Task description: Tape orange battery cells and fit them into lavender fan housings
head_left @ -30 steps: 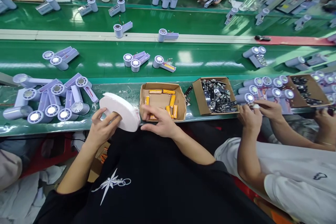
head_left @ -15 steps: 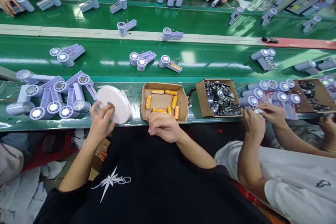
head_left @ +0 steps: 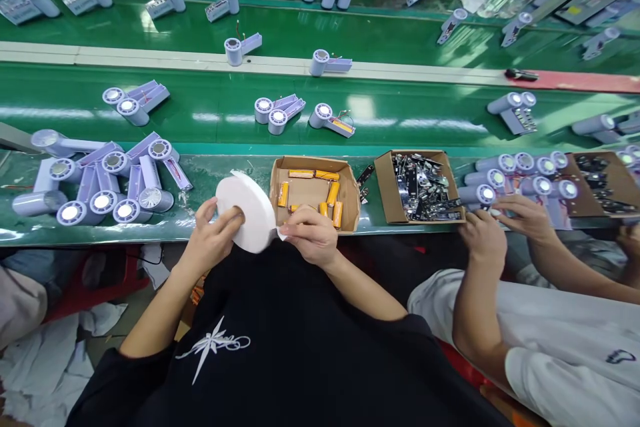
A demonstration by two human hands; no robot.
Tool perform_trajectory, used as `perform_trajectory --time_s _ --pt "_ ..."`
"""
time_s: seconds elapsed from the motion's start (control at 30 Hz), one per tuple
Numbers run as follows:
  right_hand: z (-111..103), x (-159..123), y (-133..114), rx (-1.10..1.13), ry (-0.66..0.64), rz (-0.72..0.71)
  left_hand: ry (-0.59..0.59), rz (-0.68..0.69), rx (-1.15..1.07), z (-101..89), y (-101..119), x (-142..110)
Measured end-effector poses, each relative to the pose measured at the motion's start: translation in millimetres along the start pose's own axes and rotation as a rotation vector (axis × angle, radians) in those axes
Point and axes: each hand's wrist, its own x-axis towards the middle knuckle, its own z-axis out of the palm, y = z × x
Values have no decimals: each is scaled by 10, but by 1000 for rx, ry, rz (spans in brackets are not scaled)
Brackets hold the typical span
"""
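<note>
Green conveyor belts (head_left: 200,127) run left to right across the workroom, with a green bench (head_left: 367,221) along their near side. On the person's black shirt (head_left: 300,347) sits a white star print (head_left: 214,347) with a flourish, too small to read as lettering; the white shirt (head_left: 550,327) of a neighbour at right bears a small dark mark (head_left: 619,355).

Half a second ago the right hand (head_left: 313,235) was curled apart from the white roll (head_left: 257,217); now it pinches a white strip (head_left: 281,234) at the roll's right edge. The roll has shifted right, at the bench's near edge, just left of an open cardboard box (head_left: 353,190). The left hand (head_left: 213,233) grips it, fingers hooked into its centre hole.

Orange batteries (head_left: 283,194) lie loosely in that box. Farther right, a second box (head_left: 386,183) is heaped with dark and silvery circuit boards (head_left: 420,187), and a third box (head_left: 580,199) holds dark parts (head_left: 595,177). Purple fan bodies (head_left: 116,163) crowd the bench's left end.
</note>
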Motion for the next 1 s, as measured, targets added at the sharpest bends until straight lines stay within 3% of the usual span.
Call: perform_trajectory --time_s 0.13,0.2,0.23,0.33,0.37,0.4,0.43,0.5,0.57,0.6,0.7,0.77,1.0 --pt "-59 -30 -52 6 -14 43 -15 -108 -29 74 -15 -9" --pt "-101 8 -129 157 -140 44 -10 -193 -63 123 -41 -25" --pt "-133 35 -171 262 -281 51 -3 -253 -83 141 -62 -36" --pt "-302 122 -230 489 -887 194 47 -437 -128 142 -155 -66" --pt "-379 150 -205 476 -1036 299 74 -473 -138 125 -186 -72" --pt "-460 176 -153 395 -1103 422 103 -488 -144 104 -212 -73" --pt "-537 200 -75 251 -1086 546 133 -484 -147 83 -229 -71" --pt "-650 231 130 -148 -915 712 174 -450 -140 60 -229 -55" --pt "-680 234 347 -481 -824 741 175 -429 -127 74 -192 -32" --pt "-666 225 441 -571 -856 730 158 -426 -127 92 -166 -21" --pt "-582 173 640 -618 -1024 688 90 -424 -142 155 -100 1" --pt "-570 145 717 -580 -1027 679 64 -410 -144 175 -76 7" --pt "-820 147 821 -364 -586 678 48 -350 -118 138 -36 24"
